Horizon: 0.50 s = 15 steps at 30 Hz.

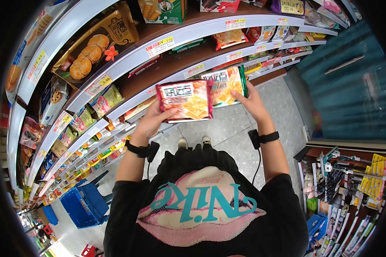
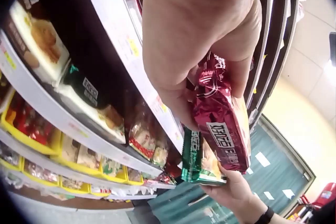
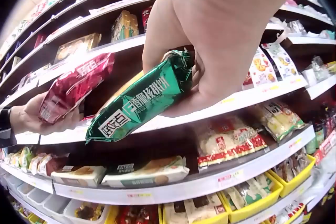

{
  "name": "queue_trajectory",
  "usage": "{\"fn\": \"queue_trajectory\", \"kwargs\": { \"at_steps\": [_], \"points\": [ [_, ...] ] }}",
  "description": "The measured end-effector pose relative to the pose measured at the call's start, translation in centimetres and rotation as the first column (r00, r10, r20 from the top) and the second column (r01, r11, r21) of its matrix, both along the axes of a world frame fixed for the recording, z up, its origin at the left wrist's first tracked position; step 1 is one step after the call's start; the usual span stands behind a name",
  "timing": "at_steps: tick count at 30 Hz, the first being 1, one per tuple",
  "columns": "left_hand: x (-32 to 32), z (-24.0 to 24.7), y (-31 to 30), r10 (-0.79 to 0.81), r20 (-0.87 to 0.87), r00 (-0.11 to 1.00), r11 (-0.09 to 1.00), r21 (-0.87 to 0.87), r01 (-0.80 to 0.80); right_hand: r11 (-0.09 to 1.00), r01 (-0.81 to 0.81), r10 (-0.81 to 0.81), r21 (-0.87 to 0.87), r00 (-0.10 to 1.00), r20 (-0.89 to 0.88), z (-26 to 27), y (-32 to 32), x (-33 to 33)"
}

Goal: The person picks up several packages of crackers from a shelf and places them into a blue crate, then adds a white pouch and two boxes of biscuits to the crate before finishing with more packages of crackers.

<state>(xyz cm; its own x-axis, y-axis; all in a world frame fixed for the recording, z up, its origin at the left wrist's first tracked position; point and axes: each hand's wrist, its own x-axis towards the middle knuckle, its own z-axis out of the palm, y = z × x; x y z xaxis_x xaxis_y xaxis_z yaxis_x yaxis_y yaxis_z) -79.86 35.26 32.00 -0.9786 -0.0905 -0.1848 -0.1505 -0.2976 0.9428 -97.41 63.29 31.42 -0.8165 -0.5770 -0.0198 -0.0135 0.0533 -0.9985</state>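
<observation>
My left hand (image 1: 152,121) grips a dark red packet of crackers or biscuits (image 1: 185,102) by its left end, thumb across the printed front. In my right hand (image 1: 254,103) is a similar packet with green ends (image 1: 222,88), pinched at its right end with the thumb on the front. Both are held side by side before the shelves, and the red packet overlaps the green one's left edge in the head view. The left wrist view shows the red packet's shiny side (image 2: 223,129) with white lettering. From the right wrist, the green side (image 3: 139,103) faces the camera.
Curved store shelves (image 1: 201,26) with price tags run ahead and to the left, stocked with packaged snacks. Yellow bins (image 3: 252,198) line a lower shelf. A blue crate (image 1: 85,204) stands on the floor at left. Hanging goods (image 1: 373,175) are at right, below a teal covering (image 1: 351,85).
</observation>
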Motion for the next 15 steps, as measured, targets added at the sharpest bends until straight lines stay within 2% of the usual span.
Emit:
{"fn": "queue_trajectory", "kwargs": {
  "at_steps": [2,4,8,11,13,15],
  "points": [
    [-0.9,-0.6,1.5,-0.058,0.015,0.998,0.998,0.03,0.058,1.0,0.005,-0.005,-0.014,0.999,0.044,-2.1,0.9,1.3],
    [-2.0,-1.3,3.0,-0.085,-0.022,0.996,0.985,0.15,0.088,0.999,0.001,0.004,-0.039,0.994,0.108,-2.5,1.3,2.7],
    [-3.3,-1.9,4.9,-0.073,0.071,0.995,0.986,0.154,0.061,0.999,-0.029,0.037,-0.041,0.978,0.206,-4.3,1.3,4.2],
    [-3.6,-3.0,5.9,-0.028,0.053,0.998,0.975,0.222,0.016,0.995,-0.077,0.089,-0.068,0.975,0.202,-4.7,1.1,4.5],
    [-3.6,-3.2,6.0,-0.029,0.057,0.998,0.984,0.179,0.019,0.993,-0.097,0.109,-0.064,0.965,0.237,-4.6,0.9,4.3],
    [-3.4,-3.1,6.1,-0.019,0.061,0.998,0.991,0.133,0.011,0.937,0.029,0.202,-0.347,0.768,0.608,-4.1,0.5,4.2]
  ]
}}
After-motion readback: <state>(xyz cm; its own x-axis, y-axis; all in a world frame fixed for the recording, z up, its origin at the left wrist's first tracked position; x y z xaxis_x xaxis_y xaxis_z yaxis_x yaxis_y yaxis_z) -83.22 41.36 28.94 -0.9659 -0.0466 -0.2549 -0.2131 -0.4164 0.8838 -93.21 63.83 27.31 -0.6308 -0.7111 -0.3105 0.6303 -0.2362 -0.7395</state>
